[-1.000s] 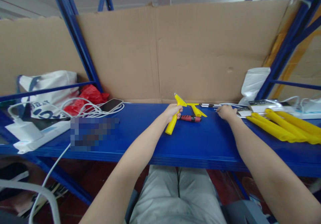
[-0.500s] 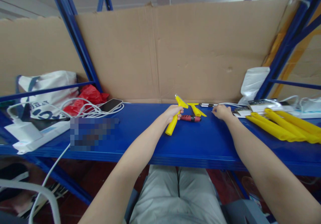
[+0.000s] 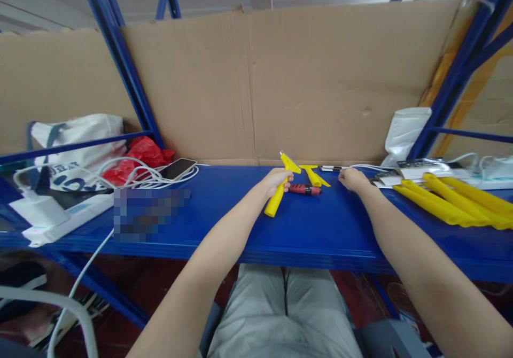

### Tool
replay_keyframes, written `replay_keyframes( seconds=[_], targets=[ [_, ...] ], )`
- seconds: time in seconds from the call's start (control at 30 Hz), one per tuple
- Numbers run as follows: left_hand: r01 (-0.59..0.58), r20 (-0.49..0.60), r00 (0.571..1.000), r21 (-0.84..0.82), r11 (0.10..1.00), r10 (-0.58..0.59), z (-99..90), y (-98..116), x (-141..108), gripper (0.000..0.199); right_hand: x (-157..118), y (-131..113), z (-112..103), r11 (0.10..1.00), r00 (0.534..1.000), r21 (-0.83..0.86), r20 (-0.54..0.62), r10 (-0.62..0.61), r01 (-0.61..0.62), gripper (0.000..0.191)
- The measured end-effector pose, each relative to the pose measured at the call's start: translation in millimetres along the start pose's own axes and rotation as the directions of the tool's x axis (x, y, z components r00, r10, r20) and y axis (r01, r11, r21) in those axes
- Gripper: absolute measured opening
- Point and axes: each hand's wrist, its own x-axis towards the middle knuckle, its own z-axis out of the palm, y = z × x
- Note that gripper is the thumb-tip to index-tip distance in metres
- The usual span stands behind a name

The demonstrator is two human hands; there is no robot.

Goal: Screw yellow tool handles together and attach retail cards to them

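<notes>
My left hand (image 3: 276, 180) is wrapped round the handle of a yellow scraper (image 3: 274, 204), its wide triangular head pointing up and away. Just right of that hand, a red and black screwdriver handle (image 3: 303, 189) lies on the blue table; its other end is hidden behind my fingers. Other yellow scraper-like parts (image 3: 312, 176) lie beyond it. My right hand (image 3: 352, 179) rests on the table with its fingers curled closed; whatever is inside is hidden. Close to its fingertips lies a black and white marker-like stick (image 3: 331, 168).
Several yellow handles (image 3: 449, 203) and flat black-and-white packets (image 3: 425, 168) lie at the right. A phone (image 3: 178, 169), white cables (image 3: 140, 176), a power strip (image 3: 64, 230) and a cloth bag (image 3: 86, 149) are at the left. A cardboard wall (image 3: 304, 80) closes the back.
The fingers of my right hand have curled in more tightly, and the hand has shifted very slightly left. My left hand keeps the scraper in the same place.
</notes>
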Motion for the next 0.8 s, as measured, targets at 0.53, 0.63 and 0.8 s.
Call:
replay_keyframes(
  seconds=[0.53,0.63,0.8],
  targets=[
    [0.001,-0.001,1.0,-0.024,1.0,-0.001,-1.6,-2.2,4.4,0.017,2.5,-42.5,-16.5,0.821,0.947,0.531,-0.321,-0.032,0.208,0.02],
    [-0.003,0.004,1.0,-0.03,1.0,0.003,-1.5,-1.9,3.7,0.017,-3.4,-65.3,-24.7,0.711,0.906,0.606,-0.409,-0.105,0.356,0.017],
    [-0.004,0.062,0.998,-0.045,0.999,0.007,-1.4,0.5,0.2,0.017,-10.8,-86.1,-28.0,0.653,0.88,0.623,-0.45,-0.151,0.431,0.012]
  ],
)
